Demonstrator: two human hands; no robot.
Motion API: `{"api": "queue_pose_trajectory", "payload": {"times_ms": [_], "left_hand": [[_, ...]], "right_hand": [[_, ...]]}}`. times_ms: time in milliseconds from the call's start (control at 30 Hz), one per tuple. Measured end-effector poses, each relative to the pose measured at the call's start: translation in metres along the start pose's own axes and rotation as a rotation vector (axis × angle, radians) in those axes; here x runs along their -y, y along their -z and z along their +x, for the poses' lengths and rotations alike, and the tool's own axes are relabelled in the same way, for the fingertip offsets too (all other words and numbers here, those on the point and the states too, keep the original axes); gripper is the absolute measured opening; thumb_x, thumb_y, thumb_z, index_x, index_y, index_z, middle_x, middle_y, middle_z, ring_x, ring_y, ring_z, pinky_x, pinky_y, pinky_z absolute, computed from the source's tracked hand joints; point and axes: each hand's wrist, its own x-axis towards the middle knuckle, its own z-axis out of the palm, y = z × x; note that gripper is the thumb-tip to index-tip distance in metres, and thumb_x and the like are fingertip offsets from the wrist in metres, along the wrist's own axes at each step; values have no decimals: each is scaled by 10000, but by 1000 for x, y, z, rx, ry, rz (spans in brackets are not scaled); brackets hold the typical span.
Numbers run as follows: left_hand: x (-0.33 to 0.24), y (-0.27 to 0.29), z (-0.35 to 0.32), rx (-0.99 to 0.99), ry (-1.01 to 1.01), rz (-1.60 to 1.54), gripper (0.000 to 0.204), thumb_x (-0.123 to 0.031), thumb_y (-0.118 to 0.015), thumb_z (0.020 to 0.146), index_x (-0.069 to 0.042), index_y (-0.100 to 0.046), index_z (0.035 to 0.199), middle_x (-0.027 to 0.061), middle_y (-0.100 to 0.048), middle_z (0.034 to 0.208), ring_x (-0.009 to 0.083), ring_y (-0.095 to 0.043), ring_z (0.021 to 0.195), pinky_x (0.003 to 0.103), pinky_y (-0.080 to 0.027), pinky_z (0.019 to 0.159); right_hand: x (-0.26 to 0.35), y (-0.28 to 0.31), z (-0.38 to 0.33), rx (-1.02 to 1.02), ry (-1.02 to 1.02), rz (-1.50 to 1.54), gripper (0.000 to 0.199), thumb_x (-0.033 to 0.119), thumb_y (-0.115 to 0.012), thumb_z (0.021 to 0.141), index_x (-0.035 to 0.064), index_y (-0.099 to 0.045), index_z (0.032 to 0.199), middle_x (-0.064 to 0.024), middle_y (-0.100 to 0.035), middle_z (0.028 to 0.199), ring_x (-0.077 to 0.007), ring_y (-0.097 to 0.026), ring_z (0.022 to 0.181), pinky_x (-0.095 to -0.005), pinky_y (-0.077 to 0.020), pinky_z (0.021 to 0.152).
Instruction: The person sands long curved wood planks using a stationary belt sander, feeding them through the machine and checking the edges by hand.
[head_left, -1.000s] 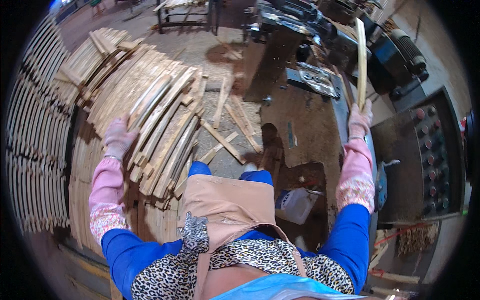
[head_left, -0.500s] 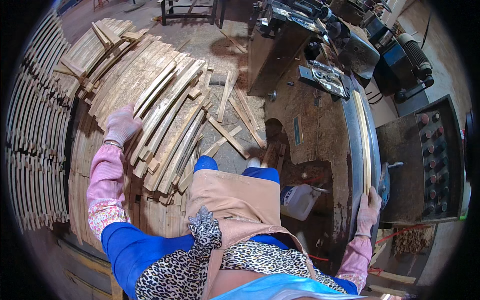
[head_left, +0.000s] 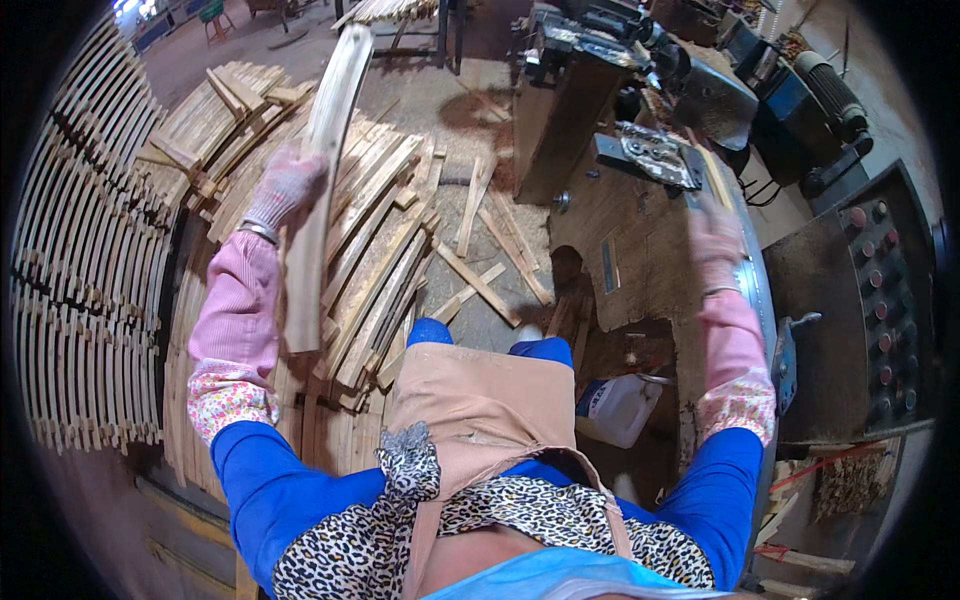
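My gloved left hand (head_left: 288,190) is closed around the middle of a slightly curved wooden slat (head_left: 328,130), lifted upright over a pile of similar slats (head_left: 375,240). At the machine on the right, my gloved right hand (head_left: 716,242) is at the near end of another wooden slat (head_left: 716,178), which lies along the curved metal edge of the machine table (head_left: 650,240). Motion blurs that hand, so its fingers cannot be made out. The far end of this slat runs in beside a metal guide block (head_left: 650,158).
Tall stacks of curved slats (head_left: 90,260) rise at the far left. Loose offcuts (head_left: 480,285) litter the floor ahead. A control panel with several buttons (head_left: 875,300) stands right of the machine table. Under the table sits a white plastic jug (head_left: 622,408).
My left hand has raised a slat off the pile. My right hand has moved forward along the machine edge, and the slat there has gone farther toward the machine head.
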Motion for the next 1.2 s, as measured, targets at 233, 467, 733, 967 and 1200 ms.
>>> {"api": "queue_pose_trajectory", "payload": {"times_ms": [233,467,733,967,1200], "left_hand": [[-89,-202,-51,305,-198,-1265,363,-256,-636,905,-15,-623,1176,173,-679,1094,310,-688,954,442,-576,947],[-74,-313,-52,597,68,-1582,452,-221,-599,922,65,-536,1267,232,-658,1167,388,-694,1053,510,-583,965],[15,-316,-26,336,208,-1359,399,-174,-587,954,9,-513,1301,180,-663,1083,325,-687,950,481,-605,841],[23,-298,-28,70,249,-1160,240,-149,-608,936,17,-617,1109,157,-679,971,285,-696,892,423,-616,801],[-22,-288,-32,-114,42,-1355,332,-292,-674,953,-22,-587,1125,105,-649,972,244,-670,864,396,-572,788]], "right_hand": [[207,-10,-97,862,-279,1493,544,348,-544,1076,185,-424,1581,-33,-624,1346,-136,-602,1067,-273,-485,968],[128,141,-128,444,-658,1235,538,210,-664,992,21,-513,1473,-99,-642,1293,-144,-613,1087,-277,-500,948],[-42,134,-184,208,-342,-347,324,344,-687,918,166,-700,1188,-139,-659,1148,-346,-623,1083,-472,-519,942],[-70,11,0,333,-351,-458,198,328,-631,969,204,-730,1086,-142,-680,1152,-355,-619,1171,-501,-545,909],[168,56,-54,546,224,618,658,291,-791,842,100,-578,1434,-213,-637,1313,-358,-597,1245,-433,-468,1081]]}}
